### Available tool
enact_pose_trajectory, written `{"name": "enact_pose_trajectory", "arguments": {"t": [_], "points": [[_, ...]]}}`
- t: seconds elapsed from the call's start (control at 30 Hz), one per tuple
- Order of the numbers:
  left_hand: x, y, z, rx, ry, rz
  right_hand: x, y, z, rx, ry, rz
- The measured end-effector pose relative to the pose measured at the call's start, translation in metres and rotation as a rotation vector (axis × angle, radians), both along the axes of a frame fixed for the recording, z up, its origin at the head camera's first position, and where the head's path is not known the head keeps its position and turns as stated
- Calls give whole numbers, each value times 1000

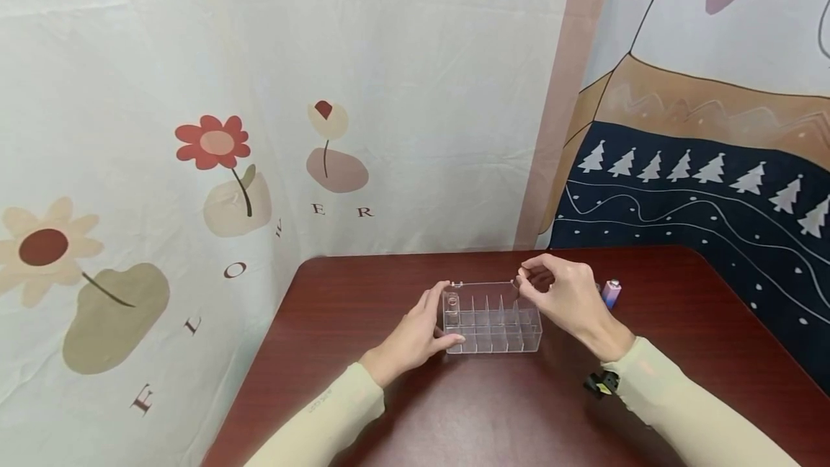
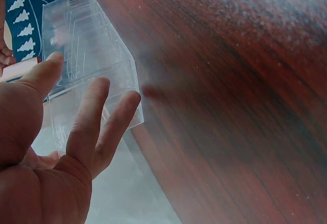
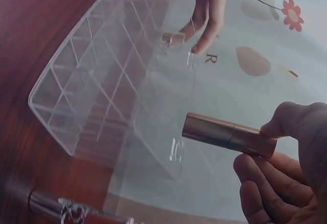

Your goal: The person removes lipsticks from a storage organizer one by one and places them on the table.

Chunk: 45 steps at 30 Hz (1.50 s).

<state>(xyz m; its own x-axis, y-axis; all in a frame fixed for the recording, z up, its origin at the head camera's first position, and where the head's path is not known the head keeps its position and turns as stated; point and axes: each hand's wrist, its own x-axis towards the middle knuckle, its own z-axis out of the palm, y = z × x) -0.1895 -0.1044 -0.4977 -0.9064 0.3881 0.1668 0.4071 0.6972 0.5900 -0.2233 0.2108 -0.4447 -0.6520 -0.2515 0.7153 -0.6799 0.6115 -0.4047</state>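
A clear plastic organizer point(image 1: 493, 341), divided into several compartments, stands on the table. My left hand point(image 1: 415, 326) grips its left end, fingers at the back corner and thumb at the front. In the left wrist view the fingers point(image 2: 89, 114) lie spread against the clear wall. Between thumb and fingertips, my right hand point(image 3: 286, 157) pinches a rose-gold lipstick tube point(image 3: 225, 134). That hand is above the organizer's back right corner in the head view, where the tube is mostly hidden. A small gold-banded item point(image 3: 172, 39) sits in the compartment by my left hand.
Right of the organizer, a pink-to-blue tube point(image 1: 611, 292) stands on the dark red table point(image 1: 519, 409), with another item partly hidden behind my right hand. In the right wrist view a shiny tube with a bow point(image 3: 76, 211) shows. Printed cloth point(image 1: 415, 92) hangs behind the table.
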Motion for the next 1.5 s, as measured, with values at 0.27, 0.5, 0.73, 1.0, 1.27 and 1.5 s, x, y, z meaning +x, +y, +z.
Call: {"name": "enact_pose_trajectory", "arguments": {"t": [0.27, 0.5, 0.73, 1.0, 1.27, 1.5], "points": [[1, 0, 1, -1, 0, -3, 0, 16, 6, 2, -8, -47], [1, 1, 1, -5, -2, -2, 5, 35, 12, 9, -53, -70], [2, 1, 2, -7, 5, 3, 3, 51, 14, 25, -69, -119], [2, 1, 2, -3, 1, 2, -1, 70, 13, 32, -42, -147], [3, 1, 3, -2, -4, 4, 0, 88, 15, 50, -56, -180], [3, 1, 3, -3, -2, 1, -1, 104, 14, 60, -55, -192]]}}
